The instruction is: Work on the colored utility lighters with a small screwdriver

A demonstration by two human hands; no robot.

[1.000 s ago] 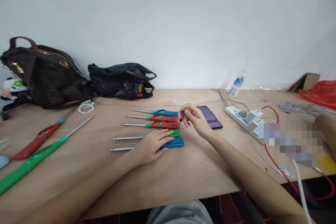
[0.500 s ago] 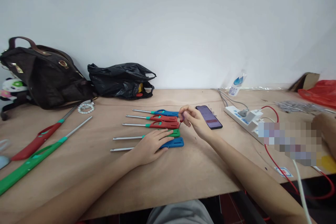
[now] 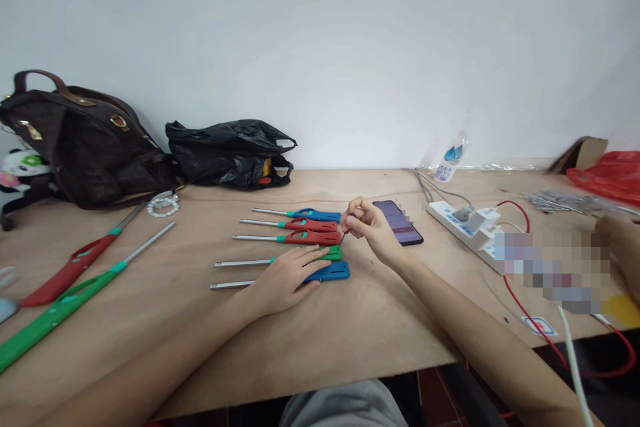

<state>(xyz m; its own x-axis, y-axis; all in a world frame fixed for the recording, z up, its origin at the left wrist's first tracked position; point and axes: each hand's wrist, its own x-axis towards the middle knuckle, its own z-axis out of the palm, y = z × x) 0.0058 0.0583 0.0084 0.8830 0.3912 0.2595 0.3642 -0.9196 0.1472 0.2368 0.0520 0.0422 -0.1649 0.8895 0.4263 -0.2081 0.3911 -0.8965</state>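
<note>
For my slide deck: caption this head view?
Left hand pins five lighters flat while right hand pinches a small tool.

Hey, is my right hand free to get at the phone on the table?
Probably yes. The phone lies flat just beyond the right hand with nothing between them, though that hand is pinching a small dark-red tool.

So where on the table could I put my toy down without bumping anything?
Bare wood lies between the big green lighter and the row of small lighters, and along the table's near edge before the left hand. It is crowded around the right hand, phone and power strip.
</note>
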